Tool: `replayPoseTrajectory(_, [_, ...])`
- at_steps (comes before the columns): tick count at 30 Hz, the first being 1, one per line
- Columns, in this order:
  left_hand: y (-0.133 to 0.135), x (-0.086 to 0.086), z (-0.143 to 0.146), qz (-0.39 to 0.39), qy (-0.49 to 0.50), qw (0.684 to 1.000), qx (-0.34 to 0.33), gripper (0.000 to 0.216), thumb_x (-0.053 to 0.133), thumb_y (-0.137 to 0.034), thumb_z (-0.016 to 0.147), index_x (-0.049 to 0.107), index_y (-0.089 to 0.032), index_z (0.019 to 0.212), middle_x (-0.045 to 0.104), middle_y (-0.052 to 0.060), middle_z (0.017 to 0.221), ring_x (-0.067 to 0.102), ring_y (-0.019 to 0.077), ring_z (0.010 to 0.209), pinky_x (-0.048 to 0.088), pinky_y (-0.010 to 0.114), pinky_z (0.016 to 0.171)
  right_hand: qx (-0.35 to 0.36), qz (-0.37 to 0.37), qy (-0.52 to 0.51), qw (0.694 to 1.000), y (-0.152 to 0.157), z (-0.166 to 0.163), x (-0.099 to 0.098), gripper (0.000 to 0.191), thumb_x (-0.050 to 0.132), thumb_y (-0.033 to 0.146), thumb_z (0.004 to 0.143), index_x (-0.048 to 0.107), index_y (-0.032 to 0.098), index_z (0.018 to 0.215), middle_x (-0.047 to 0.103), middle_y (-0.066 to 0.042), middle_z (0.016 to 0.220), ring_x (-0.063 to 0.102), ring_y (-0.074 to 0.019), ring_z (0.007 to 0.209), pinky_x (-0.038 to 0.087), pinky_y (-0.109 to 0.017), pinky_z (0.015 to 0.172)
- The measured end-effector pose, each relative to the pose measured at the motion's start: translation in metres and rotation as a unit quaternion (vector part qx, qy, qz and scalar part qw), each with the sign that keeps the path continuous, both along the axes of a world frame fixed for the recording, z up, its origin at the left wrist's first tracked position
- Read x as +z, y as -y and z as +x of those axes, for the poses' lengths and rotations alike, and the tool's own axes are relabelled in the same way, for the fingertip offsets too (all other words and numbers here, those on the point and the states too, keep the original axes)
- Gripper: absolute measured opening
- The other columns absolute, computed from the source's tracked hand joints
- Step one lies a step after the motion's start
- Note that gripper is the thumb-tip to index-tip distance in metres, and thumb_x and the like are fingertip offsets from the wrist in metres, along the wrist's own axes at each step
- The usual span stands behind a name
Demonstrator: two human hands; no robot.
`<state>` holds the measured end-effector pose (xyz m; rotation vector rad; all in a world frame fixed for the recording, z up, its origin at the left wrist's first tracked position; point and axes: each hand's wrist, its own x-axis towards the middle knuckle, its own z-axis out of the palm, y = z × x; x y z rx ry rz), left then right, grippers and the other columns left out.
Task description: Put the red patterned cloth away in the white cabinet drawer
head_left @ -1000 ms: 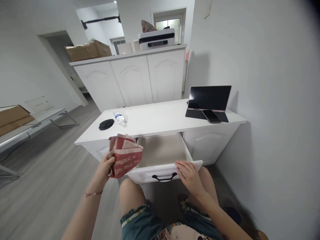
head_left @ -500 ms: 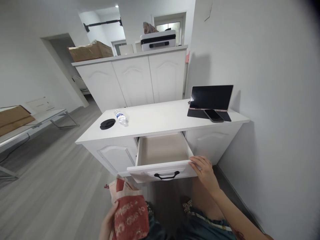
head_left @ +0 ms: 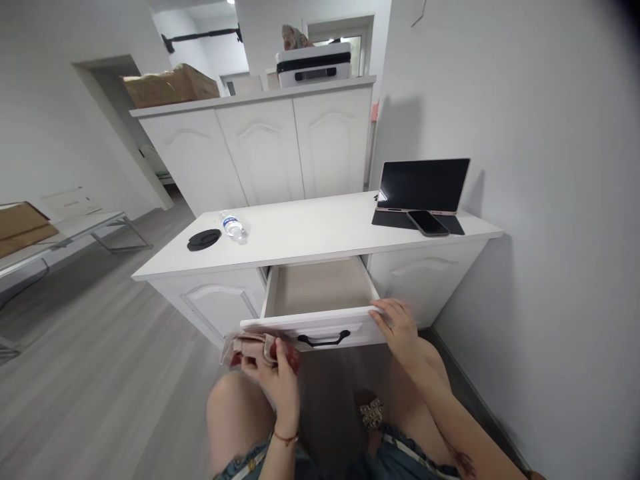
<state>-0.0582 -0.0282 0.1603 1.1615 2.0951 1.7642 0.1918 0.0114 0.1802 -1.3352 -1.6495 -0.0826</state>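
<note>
A white drawer [head_left: 270,325] stands pulled out of the white cabinet, its beige bottom bare and a black handle [head_left: 324,339] on its front. My right hand [head_left: 397,327] grips the top right corner of the drawer front, fingers over the edge and thumb in front. In my left hand [head_left: 277,380] is a red-and-cream cloth item [head_left: 255,348], bunched up and partly blurred. It is close to the drawer's left front corner, and I cannot tell whether they touch.
The cabinet top [head_left: 295,233] carries a black round flat item [head_left: 204,239], a plastic bottle [head_left: 233,228] lying down, a tablet [head_left: 423,185] on a stand and a phone [head_left: 428,223]. A wall [head_left: 560,200] rises on the right. My knees flank the drawer.
My left hand has risen and moved right with the cloth item, from low beside my leg to the drawer's left front. The right hand stays on the drawer's corner; the view has shifted slightly.
</note>
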Motion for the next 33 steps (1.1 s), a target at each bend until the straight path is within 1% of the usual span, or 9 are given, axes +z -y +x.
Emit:
replayPoseTrajectory(3, [-0.02,0.002,0.03,0.029,-0.022,0.998,0.047,0.051,0.049,-0.045,0.084,0.05,-0.015,0.126,0.024,0.017,0.145,0.023,0.0278,0.137,0.02,0.043,0.112,0.003,-0.004,0.0,1.0,0.002,0.0,0.003,0.026,0.046,0.04,0.091,0.064,0.021,0.099,0.067,-0.007,0.096,0.057,-0.0238,0.097,0.042,-0.046,0.093])
replayPoseTrajectory(7, [-0.027,0.005,0.053,0.041,-0.022,0.998,0.045,0.056,0.049,-0.04,0.086,0.04,-0.013,0.134,0.017,0.02,0.149,0.016,0.0278,0.14,0.016,0.043,0.113,0.009,-0.001,-0.006,1.0,0.003,0.001,0.006,0.025,0.044,0.034,0.093,0.064,0.022,0.1,0.068,-0.007,0.098,0.058,-0.0226,0.098,0.042,-0.046,0.095])
replayPoseTrajectory(11, [-0.022,0.007,0.06,0.054,-0.045,0.997,0.02,0.045,0.048,-0.037,0.087,0.048,-0.015,0.126,0.016,0.018,0.15,0.017,0.0291,0.14,0.017,0.044,0.113,0.006,0.001,-0.008,1.0,0.003,0.001,0.007,0.028,0.04,0.032,0.094,0.065,0.022,0.103,0.068,-0.007,0.102,0.059,-0.0222,0.099,0.044,-0.045,0.095])
replayPoseTrajectory(15, [-0.018,0.006,0.068,0.081,-0.097,0.991,-0.046,0.03,0.047,-0.03,0.088,0.055,-0.015,0.114,0.016,0.018,0.152,0.016,0.0293,0.14,0.021,0.044,0.112,0.005,0.004,-0.038,0.999,0.004,0.006,0.006,0.027,0.041,0.031,0.093,0.064,0.022,0.105,0.068,-0.007,0.104,0.06,-0.0217,0.101,0.047,-0.042,0.092])
replayPoseTrajectory(19, [-0.014,0.004,0.084,0.074,-0.128,0.982,-0.119,0.016,0.044,-0.02,0.089,0.058,-0.017,0.096,0.009,0.015,0.155,0.011,0.0286,0.142,0.019,0.045,0.113,-0.013,-0.004,-0.1,0.995,0.005,0.014,0.006,0.027,0.042,0.033,0.093,0.064,0.021,0.103,0.066,-0.008,0.112,0.06,-0.0211,0.104,0.046,-0.04,0.094])
replayPoseTrajectory(21, [-0.011,0.002,0.094,0.061,-0.132,0.977,-0.155,0.017,0.042,-0.016,0.089,0.057,-0.017,0.097,0.007,0.014,0.156,0.006,0.0284,0.142,0.019,0.047,0.113,-0.028,-0.004,-0.128,0.991,0.005,0.019,0.005,0.027,0.042,0.035,0.093,0.064,0.021,0.101,0.066,-0.008,0.11,0.061,-0.0207,0.102,0.047,-0.038,0.093])
replayPoseTrajectory(25, [-0.007,-0.005,0.113,0.045,-0.152,0.961,-0.226,0.026,0.039,-0.009,0.087,0.056,-0.017,0.105,0.008,0.011,0.156,-0.002,0.0277,0.142,0.019,0.051,0.114,-0.025,-0.028,-0.148,0.988,0.003,0.026,0.005,0.029,0.043,0.039,0.092,0.066,0.022,0.095,0.07,-0.006,0.098,0.064,-0.0196,0.093,0.049,-0.034,0.086])
replayPoseTrajectory(28, [-0.005,-0.013,0.127,0.049,-0.185,0.942,-0.277,0.036,0.038,-0.003,0.084,0.054,-0.018,0.111,0.013,0.012,0.155,-0.003,0.0264,0.142,0.019,0.054,0.113,-0.016,-0.046,-0.154,0.987,0.0,0.029,0.008,0.033,0.041,0.042,0.092,0.067,0.022,0.09,0.071,-0.004,0.092,0.065,-0.0192,0.088,0.05,-0.032,0.08])
replayPoseTrajectory(33, [-0.005,-0.021,0.148,0.044,-0.26,0.897,-0.356,0.043,0.038,0.004,0.077,0.055,-0.017,0.11,0.027,0.014,0.151,0.001,0.0273,0.141,0.021,0.06,0.11,0.01,-0.074,-0.176,0.982,-0.003,0.037,0.008,0.043,0.035,0.049,0.093,0.068,0.022,0.087,0.072,-0.005,0.09,0.066,-0.019,0.087,0.051,-0.031,0.08])
